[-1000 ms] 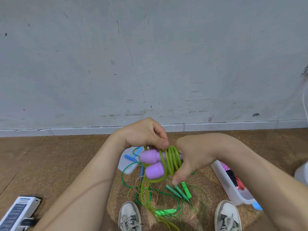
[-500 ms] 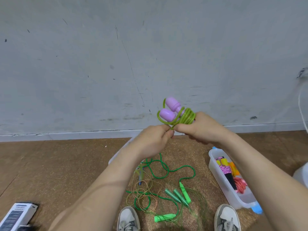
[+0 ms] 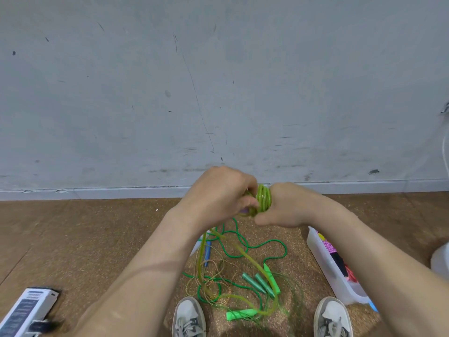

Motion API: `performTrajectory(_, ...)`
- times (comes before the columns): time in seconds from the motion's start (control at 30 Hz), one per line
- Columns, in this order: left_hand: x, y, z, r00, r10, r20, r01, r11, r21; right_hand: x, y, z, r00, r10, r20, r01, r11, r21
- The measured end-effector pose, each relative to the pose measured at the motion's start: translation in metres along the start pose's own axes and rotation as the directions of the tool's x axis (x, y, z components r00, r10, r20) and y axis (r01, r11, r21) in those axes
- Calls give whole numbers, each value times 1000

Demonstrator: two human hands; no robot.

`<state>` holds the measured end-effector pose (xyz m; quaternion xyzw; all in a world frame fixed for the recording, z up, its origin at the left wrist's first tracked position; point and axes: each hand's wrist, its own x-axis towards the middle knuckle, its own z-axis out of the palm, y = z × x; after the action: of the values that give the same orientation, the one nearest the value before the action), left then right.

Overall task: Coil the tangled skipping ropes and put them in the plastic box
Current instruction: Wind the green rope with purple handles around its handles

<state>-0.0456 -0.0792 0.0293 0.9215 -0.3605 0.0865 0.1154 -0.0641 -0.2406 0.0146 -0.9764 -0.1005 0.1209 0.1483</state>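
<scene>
Between my two hands I hold a lime-green skipping rope (image 3: 263,198), partly wound into a tight coil. My left hand (image 3: 218,193) grips the coil's left side and hides its purple handles. My right hand (image 3: 284,206) clasps the coil from the right. A loose tail of the lime rope hangs from my hands to the floor. Below lies a tangle of green ropes (image 3: 233,268) with green handles (image 3: 261,280). The clear plastic box (image 3: 325,261) stands on the floor at the right, with pink and red coiled ropes inside.
A grey wall rises close ahead, with a white skirting board (image 3: 97,190) along its foot. My two sneakers (image 3: 189,317) are at the bottom edge. A white carton (image 3: 26,310) lies at the bottom left, and a white object (image 3: 441,259) sits at the right edge.
My hands came down from wall height to just above the floor line. The purple handles, visible above my hands before, are now covered by my left hand. A loose rope tail hangs down.
</scene>
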Motion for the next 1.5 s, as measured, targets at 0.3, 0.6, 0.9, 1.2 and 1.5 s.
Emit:
performTrajectory(0.3,0,-10,0,980,-163,115,197,882,-429,-8,3,-4,986,-101,131,108,993,-46)
performTrajectory(0.6,3,-21,6,910,62,409,379,276,-884,-21,1,-21,909,-280,308,183,933,310)
performTrajectory(0.9,12,7,18,852,-347,392,388,-82,-918,-20,21,-28,901,-399,169,145,645,750)
performTrajectory(1.2,13,19,35,917,-312,249,316,185,-931,-8,30,-29,989,-144,-18,77,415,906)
performTrajectory(1.5,4,16,24,990,-130,62,114,971,209,13,41,-12,946,233,-225,-90,857,508)
